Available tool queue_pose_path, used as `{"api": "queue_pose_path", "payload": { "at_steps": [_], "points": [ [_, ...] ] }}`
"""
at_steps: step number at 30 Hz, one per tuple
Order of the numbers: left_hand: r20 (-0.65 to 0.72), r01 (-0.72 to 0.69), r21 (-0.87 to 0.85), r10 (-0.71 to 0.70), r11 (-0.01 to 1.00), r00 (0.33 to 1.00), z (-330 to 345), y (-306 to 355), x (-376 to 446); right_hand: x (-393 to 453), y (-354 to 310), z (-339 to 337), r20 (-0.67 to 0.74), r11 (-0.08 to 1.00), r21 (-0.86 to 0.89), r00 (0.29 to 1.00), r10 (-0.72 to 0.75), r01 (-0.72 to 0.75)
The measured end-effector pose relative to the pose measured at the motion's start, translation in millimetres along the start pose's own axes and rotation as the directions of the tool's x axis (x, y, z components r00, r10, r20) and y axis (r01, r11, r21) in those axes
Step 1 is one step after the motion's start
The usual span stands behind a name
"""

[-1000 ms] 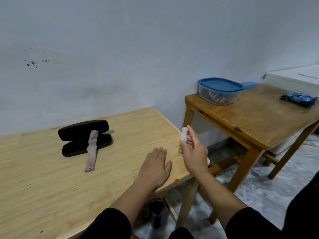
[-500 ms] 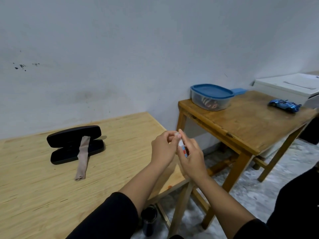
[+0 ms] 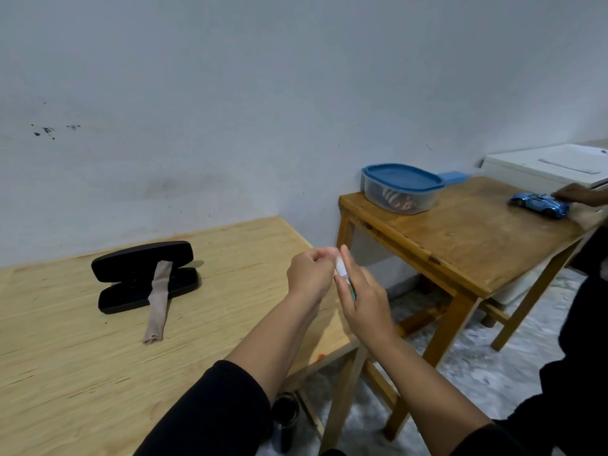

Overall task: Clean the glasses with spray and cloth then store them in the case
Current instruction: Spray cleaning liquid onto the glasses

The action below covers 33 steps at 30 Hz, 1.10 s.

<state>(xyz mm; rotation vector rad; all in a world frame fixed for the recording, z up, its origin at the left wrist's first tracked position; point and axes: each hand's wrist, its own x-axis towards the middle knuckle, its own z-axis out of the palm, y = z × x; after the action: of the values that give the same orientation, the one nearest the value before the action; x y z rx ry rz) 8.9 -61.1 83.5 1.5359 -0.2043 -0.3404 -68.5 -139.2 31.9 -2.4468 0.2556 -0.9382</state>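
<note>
A: Hands, count?
B: Two in front of the wearer. Right hand point(image 3: 363, 299) wrapped round one small white spray bottle with a green-and-red label point(image 3: 342, 270), held upright above the near corner of the light plywood tabletop point(image 3: 65, 373). Left hand point(image 3: 311, 274) pinched at the bottle's top; whether a cap sits between those fingertips I cannot tell, as that spot is blurred.

A: Sleeves?
B: Two black sleeves, pushed up the forearms.

A: Next items outward on that tabletop?
B: One black hard-shell glasses case point(image 3: 144, 276), hinged open, lid toward the wall. One narrow beige cloth strip point(image 3: 159, 302) draped across the case's lower half, its near end trailing onto the wood. Whether glasses lie inside, I cannot tell.

A: Second table?
B: One darker brown wooden tabletop point(image 3: 477, 238) to the right, apart from the first. On it: one clear plastic container with a blue lid point(image 3: 401, 187), holding something striped; one blue toy car point(image 3: 539, 204), with one further hand point(image 3: 574, 194) reaching in from the right edge, just beside it.

A: Beyond?
B: One white box-like unit point(image 3: 546, 166) behind that table.
</note>
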Motion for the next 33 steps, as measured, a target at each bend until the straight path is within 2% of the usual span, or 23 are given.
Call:
{"api": "queue_pose_path", "payload": {
  "at_steps": [2, 4, 7, 10, 13, 16, 18, 33],
  "points": [
    [-0.147, -0.054, -0.012, 0.051, 0.998, 0.988, -10.6, 12.2, 13.6, -12.1, 4.8, -2.1, 0.021, 0.999, -0.029, 1.000, -0.022, 0.022],
    [-0.214, -0.160, 0.137, 0.187, 0.978, 0.959, -26.4, 24.3, 22.5, -27.6, 9.7, -5.0, 0.045, 1.000, -0.001, 0.999, 0.012, -0.012],
    [-0.084, -0.288, 0.288, 0.324, 0.913, 0.942, -34.9, 16.9, 17.1, -32.4, 14.3, -7.9, 0.024, 0.997, 0.059, 0.998, 0.058, -0.059],
    [0.057, -0.349, 0.367, 0.354, 0.862, 0.934, -30.7, -20.4, 8.0, -22.5, 9.9, -8.4, 0.012, 0.992, 0.106, 0.998, 0.062, -0.063],
    [0.103, -0.322, 0.412, 0.308, 0.853, 0.946, -26.4, -48.0, -1.9, -16.2, 7.3, -10.2, 0.028, 0.988, 0.134, 0.997, 0.072, -0.076],
    [0.050, -0.218, 0.358, 0.215, 0.908, 0.975, -21.2, -63.7, -10.7, -14.6, 10.0, -12.0, 0.008, 0.986, 0.132, 0.995, 0.102, -0.102],
    [0.048, -0.194, 0.366, 0.189, 0.910, 0.981, -18.7, -69.6, -11.9, -14.5, 11.1, -12.4, 0.003, 0.986, 0.124, 0.994, 0.113, -0.113],
    [0.062, -0.185, 0.469, 0.176, 0.864, 0.982, -16.1, -81.7, -9.2, -11.7, 3.3, -8.4, -0.005, 0.990, 0.101, 0.995, 0.102, -0.101]
  ]
}}
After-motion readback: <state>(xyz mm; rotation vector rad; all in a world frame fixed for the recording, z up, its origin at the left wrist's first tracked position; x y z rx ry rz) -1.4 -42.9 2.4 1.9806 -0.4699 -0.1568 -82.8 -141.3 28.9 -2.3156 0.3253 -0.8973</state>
